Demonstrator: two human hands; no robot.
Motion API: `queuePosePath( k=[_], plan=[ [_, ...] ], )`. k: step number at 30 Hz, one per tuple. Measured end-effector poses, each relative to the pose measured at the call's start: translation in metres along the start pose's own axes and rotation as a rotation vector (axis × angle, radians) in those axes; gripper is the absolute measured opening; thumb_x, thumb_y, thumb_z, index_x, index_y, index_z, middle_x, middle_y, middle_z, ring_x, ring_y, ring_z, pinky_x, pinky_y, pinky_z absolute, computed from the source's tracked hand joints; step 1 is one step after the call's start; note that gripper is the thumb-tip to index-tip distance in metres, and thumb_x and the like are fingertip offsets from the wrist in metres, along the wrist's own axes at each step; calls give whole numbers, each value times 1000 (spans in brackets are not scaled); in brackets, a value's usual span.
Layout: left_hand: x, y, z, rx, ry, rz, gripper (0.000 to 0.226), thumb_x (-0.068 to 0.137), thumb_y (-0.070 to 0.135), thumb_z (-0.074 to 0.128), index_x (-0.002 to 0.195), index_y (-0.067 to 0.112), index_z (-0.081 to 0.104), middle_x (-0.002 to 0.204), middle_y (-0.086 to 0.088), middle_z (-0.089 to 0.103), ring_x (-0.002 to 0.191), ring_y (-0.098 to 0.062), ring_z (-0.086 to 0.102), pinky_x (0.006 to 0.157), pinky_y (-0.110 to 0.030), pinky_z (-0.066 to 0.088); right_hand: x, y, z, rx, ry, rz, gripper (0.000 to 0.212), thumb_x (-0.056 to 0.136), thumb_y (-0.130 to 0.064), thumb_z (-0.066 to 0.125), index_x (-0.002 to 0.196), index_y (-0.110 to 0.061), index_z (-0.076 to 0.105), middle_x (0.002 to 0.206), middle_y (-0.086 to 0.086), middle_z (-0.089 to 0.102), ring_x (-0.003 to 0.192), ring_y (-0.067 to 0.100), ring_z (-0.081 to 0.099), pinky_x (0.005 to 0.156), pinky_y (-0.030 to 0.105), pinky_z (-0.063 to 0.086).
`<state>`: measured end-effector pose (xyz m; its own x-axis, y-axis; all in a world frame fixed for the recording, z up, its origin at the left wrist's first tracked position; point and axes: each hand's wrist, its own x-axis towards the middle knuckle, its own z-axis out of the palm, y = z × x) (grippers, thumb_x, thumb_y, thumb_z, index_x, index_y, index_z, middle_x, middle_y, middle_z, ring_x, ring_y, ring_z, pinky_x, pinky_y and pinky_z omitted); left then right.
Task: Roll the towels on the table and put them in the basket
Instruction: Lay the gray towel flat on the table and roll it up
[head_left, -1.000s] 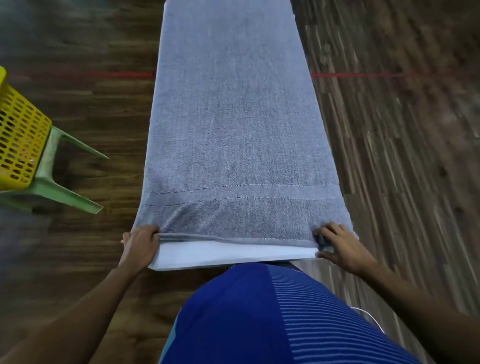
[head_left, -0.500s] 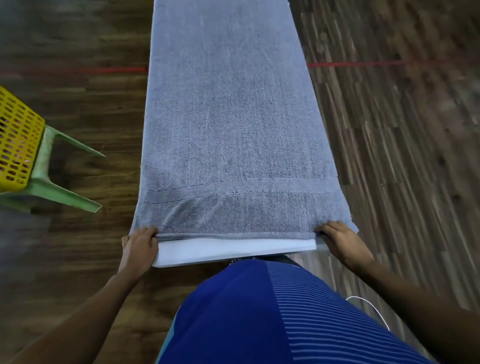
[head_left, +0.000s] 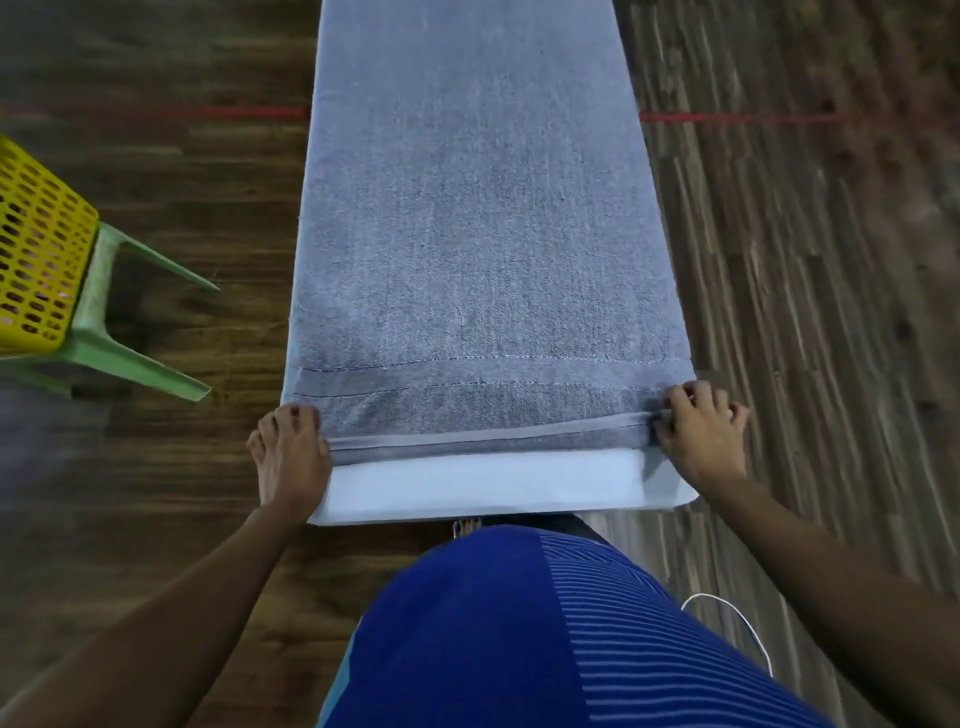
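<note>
On the head camera I see the long grey terry towel (head_left: 478, 234) spread flat along the narrow white worktop (head_left: 483, 486). The left hand (head_left: 291, 457) grips its near hem corner, and the right hand (head_left: 696, 436) pinches the other. The yellow perforated plastic basket (head_left: 36, 249) sits off to the left on a green plastic stool (head_left: 119, 338).

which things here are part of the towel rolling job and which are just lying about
Job: grey towel, table, yellow basket, left hand and right hand gripping the towel's near hem.
Lying about: green stool, white cable, red floor line.
</note>
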<state>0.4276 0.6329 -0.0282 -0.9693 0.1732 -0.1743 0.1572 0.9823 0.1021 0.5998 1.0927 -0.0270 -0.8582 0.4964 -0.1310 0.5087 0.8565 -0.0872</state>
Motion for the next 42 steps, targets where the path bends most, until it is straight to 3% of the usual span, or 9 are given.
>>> queuePosePath(
  k=[2,5,11,17,22,28,32,37,42],
  plan=[
    [-3,2,1,-13,37,97,17,77,2,58,92,8,55,102,-17,50,96,-38,46,79,-51,38,-2,-3,3,18,83,-107,18,81,-12,60,98,-10,60,103,15,53,92,34,46,81,48,36],
    [-9,0,7,-181,-3,239,11,78,-1,52,87,4,57,89,-14,52,81,-37,53,66,-47,46,-9,-9,11,84,-6,-284,34,66,6,64,96,-7,61,101,13,55,86,33,47,72,44,45],
    [-25,-11,12,-111,23,382,44,80,14,37,111,-6,62,104,-18,60,96,-34,54,82,-47,50,-26,-8,19,77,-113,-273,53,68,-3,69,119,-8,55,121,11,54,107,32,53,90,45,47],
    [-15,-8,6,-132,-19,300,28,78,-4,72,106,-2,70,99,-16,68,93,-36,65,65,-46,56,-19,-23,13,170,-15,-127,34,75,3,66,108,-6,63,112,11,62,98,34,53,81,45,48],
    [-2,-12,3,-178,-44,274,18,86,5,60,100,0,70,93,-14,70,89,-35,62,80,-45,50,-3,-24,4,123,-51,-89,17,83,-11,55,93,-7,69,94,11,68,93,34,54,76,44,45],
    [22,-2,-7,-132,-116,190,21,92,8,44,76,20,51,78,-2,58,83,-27,55,87,-45,28,10,-27,1,91,-206,41,20,93,-17,47,107,-14,61,109,8,64,107,32,49,87,43,32],
    [40,8,-9,-42,-57,128,4,91,13,50,88,16,50,90,-11,55,91,-31,49,89,-47,28,32,-32,-2,46,-73,84,14,90,-18,55,103,-13,59,105,12,58,103,34,48,87,46,30],
    [39,10,3,2,94,249,21,76,-3,64,88,10,55,89,-10,52,85,-30,45,74,-44,34,30,-43,7,185,-20,-2,8,85,-2,57,92,-3,57,90,19,52,78,40,55,63,44,41],
    [29,9,15,-217,88,299,20,78,-10,58,95,1,59,90,-14,55,79,-31,49,69,-49,47,3,-45,25,198,-23,-16,33,71,5,64,102,-2,56,101,19,52,92,40,48,78,53,43]
  ],
)
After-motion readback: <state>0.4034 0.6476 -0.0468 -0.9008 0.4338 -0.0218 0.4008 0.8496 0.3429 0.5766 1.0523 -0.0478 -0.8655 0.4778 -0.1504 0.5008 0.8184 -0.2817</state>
